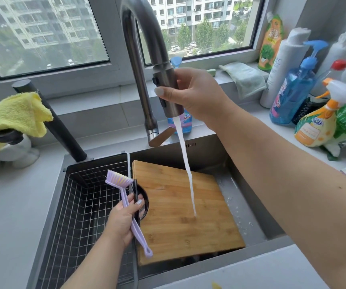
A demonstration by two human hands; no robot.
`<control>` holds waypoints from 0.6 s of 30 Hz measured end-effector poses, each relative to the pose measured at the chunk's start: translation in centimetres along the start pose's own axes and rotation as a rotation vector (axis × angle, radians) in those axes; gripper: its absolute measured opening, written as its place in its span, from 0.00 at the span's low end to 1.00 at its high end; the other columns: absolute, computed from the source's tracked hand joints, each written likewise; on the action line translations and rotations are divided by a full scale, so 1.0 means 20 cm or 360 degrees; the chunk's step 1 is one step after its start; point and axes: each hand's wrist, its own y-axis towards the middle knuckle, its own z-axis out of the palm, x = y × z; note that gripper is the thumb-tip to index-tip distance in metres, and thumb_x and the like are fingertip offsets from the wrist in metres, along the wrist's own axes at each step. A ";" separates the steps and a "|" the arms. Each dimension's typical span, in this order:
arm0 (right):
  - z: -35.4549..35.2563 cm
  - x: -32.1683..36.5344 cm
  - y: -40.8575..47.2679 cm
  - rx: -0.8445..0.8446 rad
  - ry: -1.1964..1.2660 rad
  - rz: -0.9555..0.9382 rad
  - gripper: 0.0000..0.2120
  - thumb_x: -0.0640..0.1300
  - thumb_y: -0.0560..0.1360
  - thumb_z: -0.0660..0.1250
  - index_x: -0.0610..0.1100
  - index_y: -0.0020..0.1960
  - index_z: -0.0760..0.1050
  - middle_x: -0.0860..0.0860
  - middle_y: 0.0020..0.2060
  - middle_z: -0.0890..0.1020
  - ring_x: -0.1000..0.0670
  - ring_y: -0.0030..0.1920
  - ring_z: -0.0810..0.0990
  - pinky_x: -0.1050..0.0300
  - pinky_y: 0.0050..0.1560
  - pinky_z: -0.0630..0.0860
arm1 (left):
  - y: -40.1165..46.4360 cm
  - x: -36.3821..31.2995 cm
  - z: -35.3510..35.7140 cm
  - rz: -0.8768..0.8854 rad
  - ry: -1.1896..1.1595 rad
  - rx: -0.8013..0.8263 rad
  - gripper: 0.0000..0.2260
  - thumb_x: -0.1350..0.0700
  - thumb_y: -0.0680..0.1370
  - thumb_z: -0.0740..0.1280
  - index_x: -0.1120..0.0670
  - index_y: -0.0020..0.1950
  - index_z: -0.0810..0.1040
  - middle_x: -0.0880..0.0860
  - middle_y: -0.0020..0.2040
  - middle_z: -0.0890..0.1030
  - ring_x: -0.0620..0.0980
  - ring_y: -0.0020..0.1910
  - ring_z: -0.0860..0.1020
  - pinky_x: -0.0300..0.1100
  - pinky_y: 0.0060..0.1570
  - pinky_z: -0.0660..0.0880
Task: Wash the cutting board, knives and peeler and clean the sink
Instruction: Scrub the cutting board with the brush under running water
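A bamboo cutting board [180, 217] lies tilted across the steel sink [249, 197]. Water streams from the faucet head [167, 90] onto the board's middle. My right hand [195, 94] grips the faucet head from the right, thumb across its front. My left hand [124, 217] holds a lilac dish brush [126, 201] by its handle at the board's left edge, bristles pointing up. No knives or peeler show; what lies under the board is hidden.
A black wire drain basket [88, 205] fills the sink's left part. A yellow cloth [15, 119] hangs at the left. Spray and soap bottles [297, 94] crowd the right sill, with a green cloth [247, 78] beside them. A blue bottle [183, 124] stands behind the faucet.
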 end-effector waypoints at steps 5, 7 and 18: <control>0.01 0.00 0.01 -0.0018 -0.0021 -0.0059 0.10 0.44 0.72 0.73 0.39 0.50 0.80 0.49 0.38 0.83 0.54 0.40 0.83 0.56 0.47 0.82 | 0.00 0.00 -0.01 -0.0003 0.0008 0.0013 0.11 0.72 0.77 0.60 0.59 0.50 0.78 0.55 0.42 0.85 0.48 0.38 0.85 0.41 0.37 0.82; 0.03 -0.03 -0.02 -0.0095 0.0002 -0.0071 0.12 0.46 0.73 0.73 0.40 0.53 0.79 0.50 0.39 0.83 0.55 0.40 0.83 0.56 0.48 0.82 | 0.01 0.00 -0.01 0.0003 0.0028 0.0007 0.11 0.71 0.78 0.60 0.59 0.52 0.78 0.54 0.42 0.86 0.47 0.39 0.85 0.39 0.36 0.81; 0.26 -0.66 -0.60 -0.0480 0.0042 0.1062 0.16 0.51 0.82 0.53 0.45 0.44 0.74 0.49 0.34 0.76 0.50 0.36 0.74 0.51 0.41 0.73 | 0.02 0.02 0.00 0.0052 0.0011 -0.0032 0.11 0.71 0.78 0.60 0.57 0.52 0.77 0.52 0.38 0.86 0.46 0.37 0.84 0.38 0.33 0.80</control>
